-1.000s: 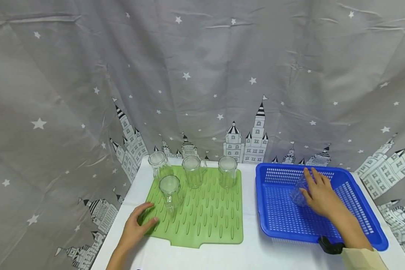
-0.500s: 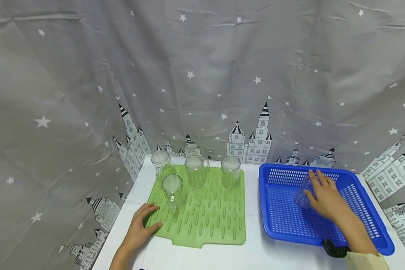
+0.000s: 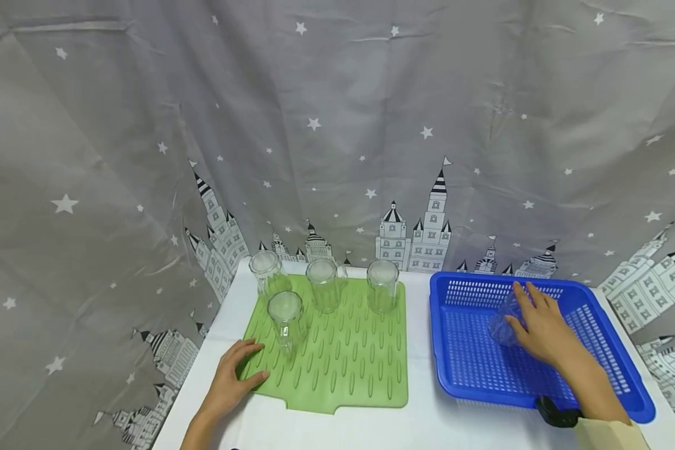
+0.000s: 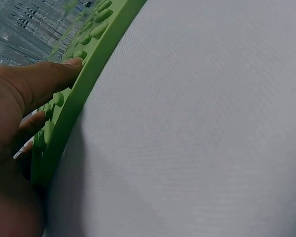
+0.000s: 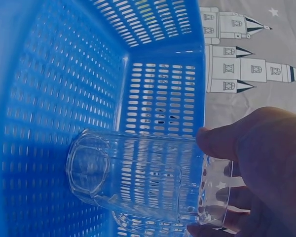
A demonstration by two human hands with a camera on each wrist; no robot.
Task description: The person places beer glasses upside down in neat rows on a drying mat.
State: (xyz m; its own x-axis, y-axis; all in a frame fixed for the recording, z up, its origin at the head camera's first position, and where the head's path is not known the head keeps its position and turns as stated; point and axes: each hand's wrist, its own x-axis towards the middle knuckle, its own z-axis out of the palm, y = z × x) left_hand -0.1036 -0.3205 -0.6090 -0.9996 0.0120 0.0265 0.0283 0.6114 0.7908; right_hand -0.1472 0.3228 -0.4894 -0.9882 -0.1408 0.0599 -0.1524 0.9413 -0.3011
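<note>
Currently the right hand grips a clear glass inside the blue basket, near its far wall. In the right wrist view the glass lies tilted on its side, thumb over the upper wall near the rim and the other fingers curled beneath; the hand is closed round the glass, not spread.

To do the lift well, in my judgement: keep the grip near the rim firm but light, since smooth glass may slip; raise it straight up until it is free of the basket wall before moving sideways; turn it mouth-down only once it is free of the basket.

The left hand rests flat on the near left corner of the green mat, fingers straight and pressing on its ridges. It holds nothing. Four glasses stand on the mat's far part, the nearest one just beyond the left fingertips.
</note>
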